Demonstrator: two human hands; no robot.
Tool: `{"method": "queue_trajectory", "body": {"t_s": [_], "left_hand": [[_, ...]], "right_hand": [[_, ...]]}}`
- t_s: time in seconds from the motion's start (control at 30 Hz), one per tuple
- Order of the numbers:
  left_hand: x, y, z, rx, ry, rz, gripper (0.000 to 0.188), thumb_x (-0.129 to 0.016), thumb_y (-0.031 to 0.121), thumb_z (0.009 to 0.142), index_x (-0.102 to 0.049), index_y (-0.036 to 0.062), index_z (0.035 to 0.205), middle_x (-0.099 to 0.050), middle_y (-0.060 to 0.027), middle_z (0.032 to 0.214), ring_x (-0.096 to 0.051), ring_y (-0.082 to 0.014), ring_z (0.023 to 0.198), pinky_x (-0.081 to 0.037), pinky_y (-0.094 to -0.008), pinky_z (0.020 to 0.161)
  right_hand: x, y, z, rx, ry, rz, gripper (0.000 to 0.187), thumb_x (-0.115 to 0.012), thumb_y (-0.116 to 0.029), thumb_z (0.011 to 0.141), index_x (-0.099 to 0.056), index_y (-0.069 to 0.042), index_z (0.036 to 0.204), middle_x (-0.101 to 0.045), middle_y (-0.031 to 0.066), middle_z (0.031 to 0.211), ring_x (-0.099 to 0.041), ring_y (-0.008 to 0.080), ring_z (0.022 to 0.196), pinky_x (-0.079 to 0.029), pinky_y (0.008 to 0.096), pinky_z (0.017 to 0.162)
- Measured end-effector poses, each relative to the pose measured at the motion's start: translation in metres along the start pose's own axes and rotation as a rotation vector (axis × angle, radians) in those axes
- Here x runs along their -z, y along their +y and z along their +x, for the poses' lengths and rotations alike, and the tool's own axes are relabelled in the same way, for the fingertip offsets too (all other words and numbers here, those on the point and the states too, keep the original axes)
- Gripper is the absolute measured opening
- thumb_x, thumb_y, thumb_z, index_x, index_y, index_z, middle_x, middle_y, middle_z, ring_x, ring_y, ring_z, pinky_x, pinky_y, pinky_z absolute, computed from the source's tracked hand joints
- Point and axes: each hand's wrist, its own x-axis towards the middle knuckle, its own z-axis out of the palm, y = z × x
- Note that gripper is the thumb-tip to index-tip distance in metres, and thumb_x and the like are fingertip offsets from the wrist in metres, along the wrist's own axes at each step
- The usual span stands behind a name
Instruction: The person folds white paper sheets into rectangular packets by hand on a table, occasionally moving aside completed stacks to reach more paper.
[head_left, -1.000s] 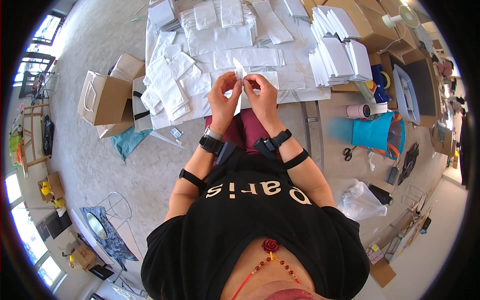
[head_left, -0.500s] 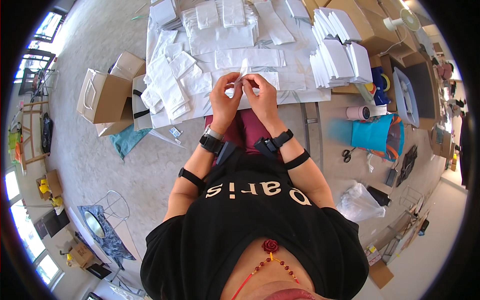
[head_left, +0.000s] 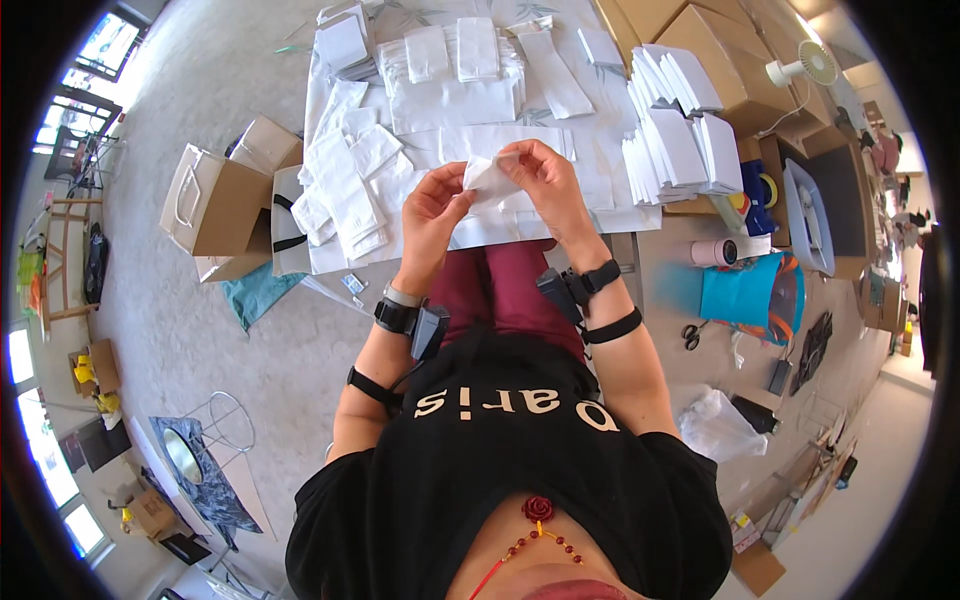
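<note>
Between my hands, just above the near edge of the table, hangs a thin, slightly see-through white sheet [head_left: 487,184]. My left hand [head_left: 432,215] pinches its left side between thumb and fingers. The upper right corner is pinched by my right hand [head_left: 548,190]. Whether the sheet is paper or plastic I cannot tell. Beneath and behind it, flat white strips [head_left: 450,143] lie on the table. A loose heap of white flat pieces [head_left: 342,185] is spread to the left of my left hand.
Layered white sheets [head_left: 450,105] lie farther back on the patterned tablecloth [head_left: 560,20]. Upright bundles of folded white pieces [head_left: 668,150] line the right side. Cardboard boxes [head_left: 235,215] flank the table's left. On the right are a small fan [head_left: 800,68], a pink cup [head_left: 713,252] and a blue bag [head_left: 735,297].
My hands have moved apart, the left one leftward and the right one rightward. The white sheet, bunched at my fingertips before, is now spread between them.
</note>
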Motion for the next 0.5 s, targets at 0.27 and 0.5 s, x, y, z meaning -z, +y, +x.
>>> {"method": "queue_trajectory", "body": {"t_s": [0.27, 0.5], "left_hand": [[-0.011, 0.02, 0.008, 0.094, -0.05, -0.034, 0.026, -0.075, 0.002, 0.093, -0.065, -0.0016, 0.117, -0.068, -0.0007, 0.106, -0.063, -0.0062, 0.093, -0.051, -0.021, 0.08], [-0.011, 0.033, -0.001, -0.034, 0.021, 0.04, 0.017, -0.076, -0.003, 0.091, -0.063, 0.0028, 0.1, -0.065, 0.0008, 0.093, -0.061, -0.0056, 0.083, -0.048, -0.0202, 0.072]], "right_hand": [[-0.024, -0.03, -0.017, 0.183, 0.023, -0.309, 0.014, -0.074, -0.013, 0.098, -0.07, -0.002, 0.106, -0.072, 0.0011, 0.1, -0.066, 0.0114, 0.098, -0.051, 0.0298, 0.093], [-0.025, -0.034, -0.022, 0.195, 0.136, -0.372, 0.014, -0.073, -0.012, 0.097, -0.071, -0.001, 0.105, -0.075, 0.0044, 0.097, -0.068, 0.0143, 0.097, -0.052, 0.031, 0.09]]}}
